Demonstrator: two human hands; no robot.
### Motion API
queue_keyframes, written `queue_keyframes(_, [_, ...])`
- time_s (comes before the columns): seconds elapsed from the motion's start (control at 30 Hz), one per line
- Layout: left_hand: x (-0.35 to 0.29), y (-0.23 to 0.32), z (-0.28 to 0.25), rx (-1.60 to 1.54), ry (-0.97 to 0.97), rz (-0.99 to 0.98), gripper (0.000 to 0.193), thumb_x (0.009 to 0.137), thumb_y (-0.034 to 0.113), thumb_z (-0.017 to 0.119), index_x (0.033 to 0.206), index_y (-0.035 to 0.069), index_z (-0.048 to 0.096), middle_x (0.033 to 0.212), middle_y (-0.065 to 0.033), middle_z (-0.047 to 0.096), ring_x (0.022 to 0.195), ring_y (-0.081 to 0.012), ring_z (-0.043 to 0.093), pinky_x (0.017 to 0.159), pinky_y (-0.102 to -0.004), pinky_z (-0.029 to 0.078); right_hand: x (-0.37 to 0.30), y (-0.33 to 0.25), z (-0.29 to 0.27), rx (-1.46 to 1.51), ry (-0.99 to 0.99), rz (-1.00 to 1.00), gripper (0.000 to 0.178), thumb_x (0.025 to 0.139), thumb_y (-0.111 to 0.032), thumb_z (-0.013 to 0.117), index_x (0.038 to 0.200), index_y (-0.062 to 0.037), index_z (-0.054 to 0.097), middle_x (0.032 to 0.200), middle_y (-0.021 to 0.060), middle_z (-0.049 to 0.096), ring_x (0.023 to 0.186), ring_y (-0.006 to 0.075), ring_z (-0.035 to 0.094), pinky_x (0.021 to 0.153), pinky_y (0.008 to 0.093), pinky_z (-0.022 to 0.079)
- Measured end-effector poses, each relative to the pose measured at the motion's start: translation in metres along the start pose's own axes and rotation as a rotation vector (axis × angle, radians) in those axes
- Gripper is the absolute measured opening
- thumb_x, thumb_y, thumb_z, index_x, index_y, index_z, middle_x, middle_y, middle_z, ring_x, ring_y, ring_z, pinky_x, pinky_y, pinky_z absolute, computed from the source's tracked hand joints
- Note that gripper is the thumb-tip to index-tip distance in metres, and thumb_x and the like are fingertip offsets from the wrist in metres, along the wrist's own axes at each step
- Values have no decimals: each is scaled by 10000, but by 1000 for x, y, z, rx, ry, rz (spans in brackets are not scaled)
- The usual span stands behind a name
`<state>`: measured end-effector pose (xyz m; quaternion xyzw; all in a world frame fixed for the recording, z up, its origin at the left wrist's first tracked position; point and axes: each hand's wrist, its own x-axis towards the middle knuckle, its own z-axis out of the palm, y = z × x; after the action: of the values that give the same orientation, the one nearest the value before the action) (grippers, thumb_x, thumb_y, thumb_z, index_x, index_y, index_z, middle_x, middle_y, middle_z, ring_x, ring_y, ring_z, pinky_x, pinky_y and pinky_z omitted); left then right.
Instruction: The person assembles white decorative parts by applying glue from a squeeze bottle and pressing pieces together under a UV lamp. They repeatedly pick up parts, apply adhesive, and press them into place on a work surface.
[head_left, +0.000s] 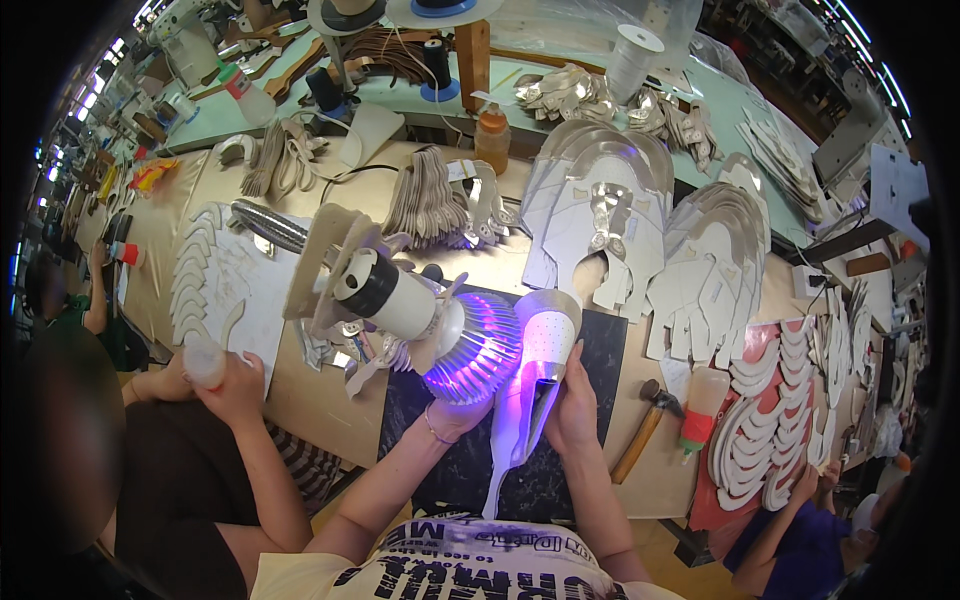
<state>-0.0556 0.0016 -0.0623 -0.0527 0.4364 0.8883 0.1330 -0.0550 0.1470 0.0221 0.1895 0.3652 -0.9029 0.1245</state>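
A white shoe upper (549, 338) with perforations and a silvery edge is held over a dark marbled slab (602, 350), its long narrow tail hanging toward me. My right hand (574, 402) grips its right side, thumb and fingers closed along the edge. On the other side, my left hand (457, 418) is by the upper, under a ribbed lamp (478, 345) that casts purple light on the piece. The lamp hides the left fingers, so their hold does not show.
A hammer (648, 430) and a red-and-clear squeeze bottle (704, 405) lie to the right, beside curved white pieces (760, 430) on red sheeting. Stacked shoe parts (600, 190) stand behind. One co-worker's hand (238, 388) holds a bottle at left; another person sits lower right.
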Motion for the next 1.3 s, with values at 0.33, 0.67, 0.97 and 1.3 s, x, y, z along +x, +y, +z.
queue_keyframes(0.33, [0, 3, 1, -255, 53, -41, 306, 986, 79, 593, 1288, 45, 557, 1156, -29, 625, 1087, -109, 579, 967, -274, 475, 1, -6, -7, -25, -92, -15, 472, 1092, -364, 322, 1400, -26, 439, 1302, 95, 571, 1191, 190, 550, 1051, 366, 422])
queue_keyframes(0.67, [1, 35, -5, -72, -163, 128, 345, 1025, 125, 480, 1355, 25, 457, 1246, -70, 584, 1109, -139, 588, 965, -280, 506, 2, -22, -17, -190, -130, -90, 332, 1069, -254, 446, 1297, -21, 509, 1239, 65, 605, 1130, 118, 560, 994, 292, 433])
queue_keyframes(0.97, [7, 43, 34, 1050, -15, 272, 325, 917, 155, 715, 1183, 19, 588, 1046, -83, 641, 870, -190, 614, 778, -351, 518, -14, -40, -11, -1459, 142, -562, 315, 909, -209, 703, 1120, -6, 588, 825, 191, 691, 740, 308, 705, 673, 382, 534])
queue_keyframes(1.3, [3, 58, 50, 1365, 242, 910, 225, 941, 139, 658, 1107, -11, 636, 950, -119, 657, 819, -251, 642, 754, -377, 516, -5, -100, 8, -1302, 75, -921, 269, 886, -236, 720, 1048, -42, 628, 781, 187, 672, 694, 354, 693, 608, 385, 533])
